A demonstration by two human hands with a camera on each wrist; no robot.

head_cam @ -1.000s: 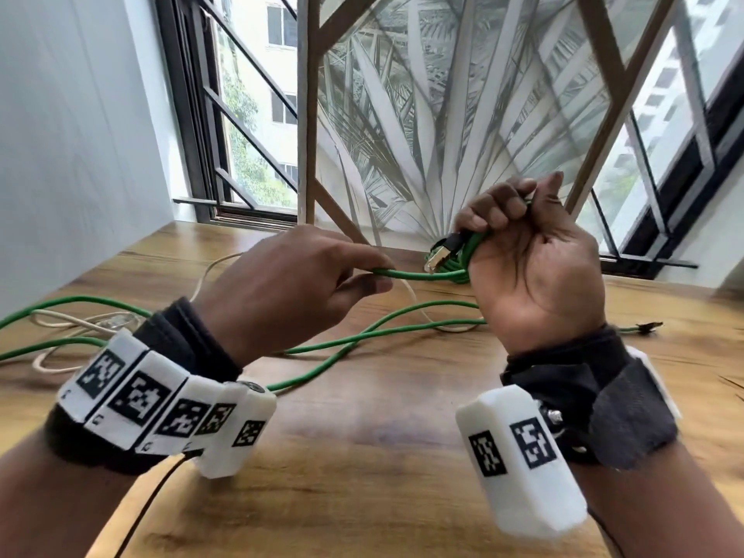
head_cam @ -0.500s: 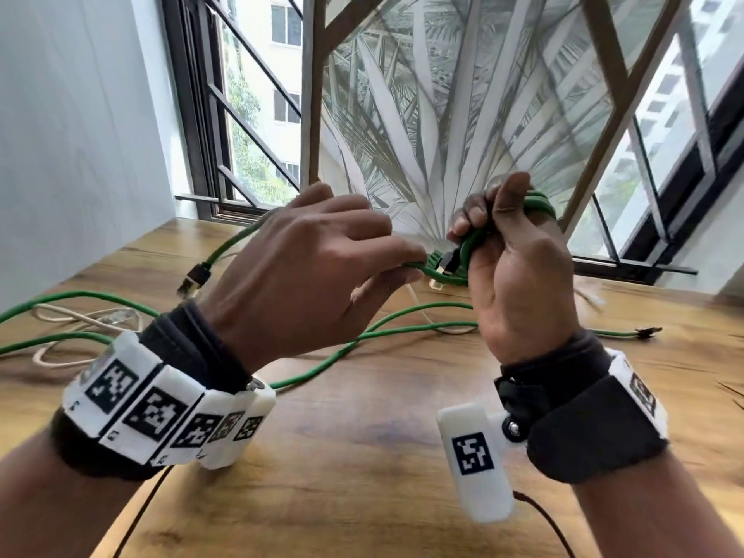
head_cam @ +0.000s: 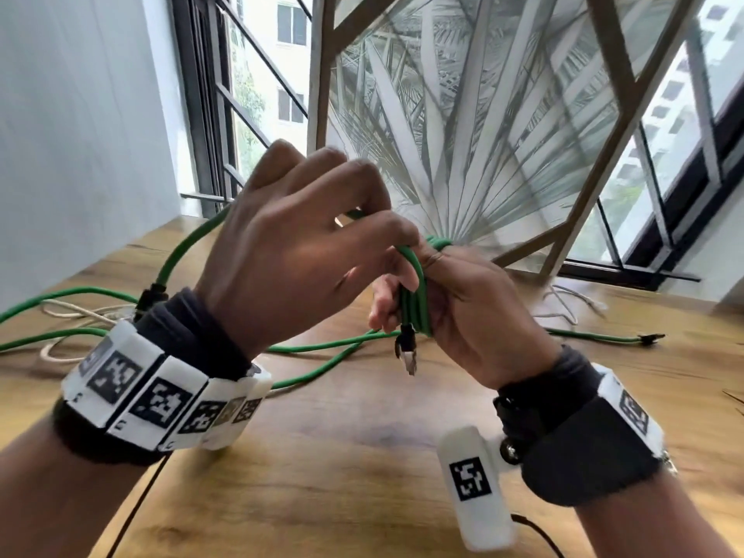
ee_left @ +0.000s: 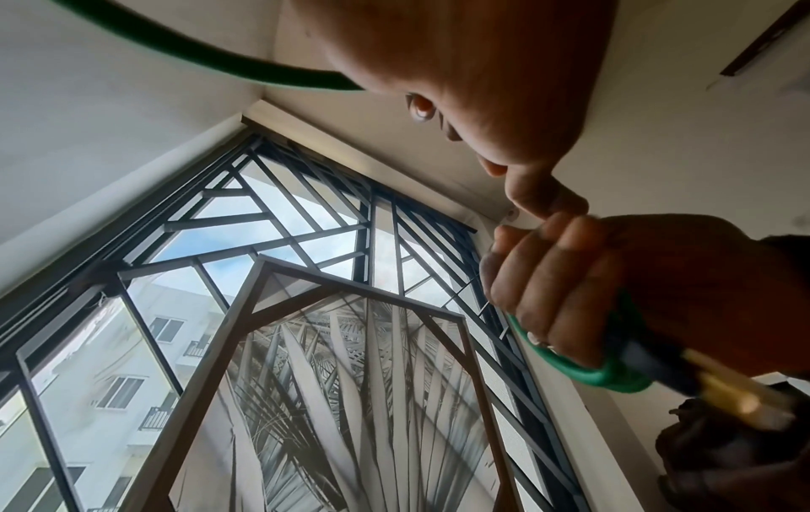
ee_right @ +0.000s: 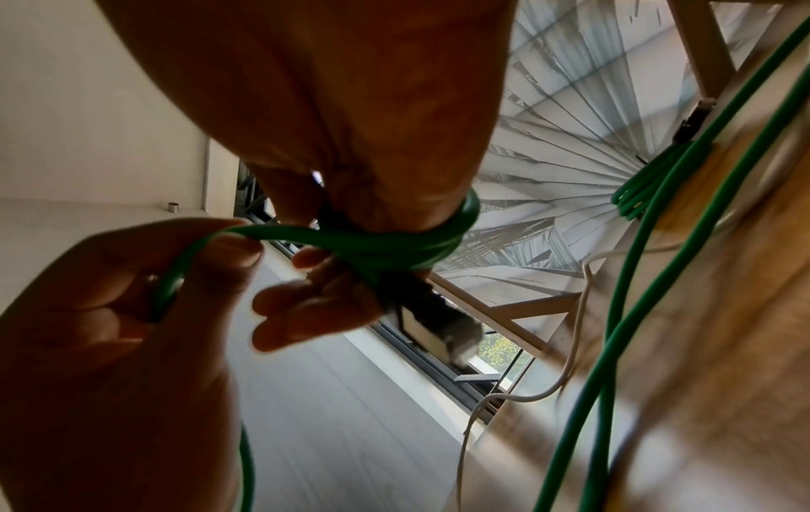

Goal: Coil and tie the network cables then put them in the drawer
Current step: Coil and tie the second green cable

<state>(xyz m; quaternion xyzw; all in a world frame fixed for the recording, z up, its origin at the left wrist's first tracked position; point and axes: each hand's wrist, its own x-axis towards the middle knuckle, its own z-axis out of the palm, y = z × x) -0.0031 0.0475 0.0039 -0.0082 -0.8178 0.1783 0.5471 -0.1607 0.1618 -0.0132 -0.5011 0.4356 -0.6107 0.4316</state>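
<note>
A long green network cable (head_cam: 322, 348) lies in loose loops on the wooden table (head_cam: 362, 457). Several turns of it are wound round my right hand (head_cam: 402, 304), which holds the coil (head_cam: 416, 292) above the table. The cable's plug (head_cam: 406, 350) hangs down from that coil. My left hand (head_cam: 378, 235) is raised just left of the right one and pinches the running strand. In the right wrist view the strand (ee_right: 280, 232) runs from the left hand's fingertips (ee_right: 228, 249) onto the coil (ee_right: 394, 242). No drawer is in view.
A white cable (head_cam: 68, 316) lies on the table at the left, and more white cable (head_cam: 571, 304) at the right. A second green cable end with its plug (head_cam: 650, 338) rests far right. A framed leaf panel (head_cam: 483, 134) leans against the window behind.
My left hand has lifted the strand up and over the right hand, adding a turn. The right hand has dropped lower and rotated, so the plug now hangs downward.
</note>
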